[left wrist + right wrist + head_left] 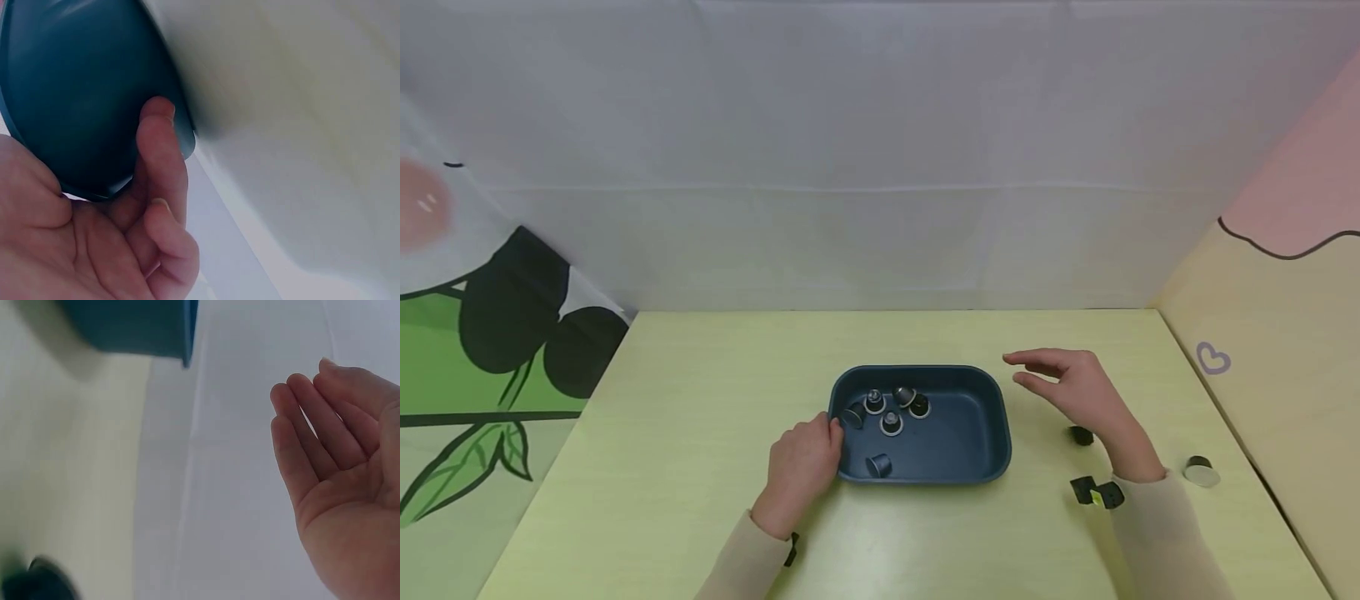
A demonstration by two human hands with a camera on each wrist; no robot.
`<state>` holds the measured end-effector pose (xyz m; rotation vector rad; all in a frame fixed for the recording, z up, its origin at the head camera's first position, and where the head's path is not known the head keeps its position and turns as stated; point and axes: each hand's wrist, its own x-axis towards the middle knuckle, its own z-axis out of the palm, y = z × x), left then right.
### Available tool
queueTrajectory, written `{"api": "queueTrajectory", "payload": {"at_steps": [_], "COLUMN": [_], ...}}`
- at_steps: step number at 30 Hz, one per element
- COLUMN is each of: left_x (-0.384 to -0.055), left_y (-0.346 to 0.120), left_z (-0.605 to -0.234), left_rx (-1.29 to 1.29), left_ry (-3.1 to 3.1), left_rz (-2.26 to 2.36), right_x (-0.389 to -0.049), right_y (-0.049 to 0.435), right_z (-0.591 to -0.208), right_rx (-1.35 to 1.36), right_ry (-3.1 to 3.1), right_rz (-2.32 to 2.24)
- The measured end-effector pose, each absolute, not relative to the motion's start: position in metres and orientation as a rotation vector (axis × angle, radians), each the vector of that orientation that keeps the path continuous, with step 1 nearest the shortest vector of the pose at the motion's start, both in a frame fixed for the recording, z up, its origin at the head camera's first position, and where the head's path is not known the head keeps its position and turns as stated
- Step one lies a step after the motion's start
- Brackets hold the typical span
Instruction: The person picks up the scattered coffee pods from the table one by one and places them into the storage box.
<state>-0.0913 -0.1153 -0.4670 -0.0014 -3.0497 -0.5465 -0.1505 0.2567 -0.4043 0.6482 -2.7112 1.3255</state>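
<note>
A dark blue rectangular tray holds several small coffee capsules, dark ones gathered towards its left half and a blue one near the front edge. My left hand grips the tray's left end, thumb at the rim; in the left wrist view its fingers curl against the outer wall and underside. Off the tray's right end, my right hand is raised with relaxed fingers and nothing in them. Its palm shows bare in the right wrist view.
On the pale yellow table, a dark capsule lies beneath my right wrist. Farther right, another dark capsule with a pale lid lies close to the right side panel. A white cloth backdrop rises behind the table's far edge.
</note>
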Motion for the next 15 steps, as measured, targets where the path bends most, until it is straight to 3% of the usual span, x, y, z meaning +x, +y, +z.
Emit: {"api": "queueTrajectory", "payload": {"at_steps": [15], "left_x": [-0.091], "left_y": [-0.114], "left_z": [-0.467], "left_rx": [0.015], "left_ry": [-3.056], "left_rz": [-0.567], "right_x": [-0.125], "right_y": [0.319], "right_z": [-0.446], "right_rx": [0.457], "right_ry": [-2.812], "right_rz": [1.231]}}
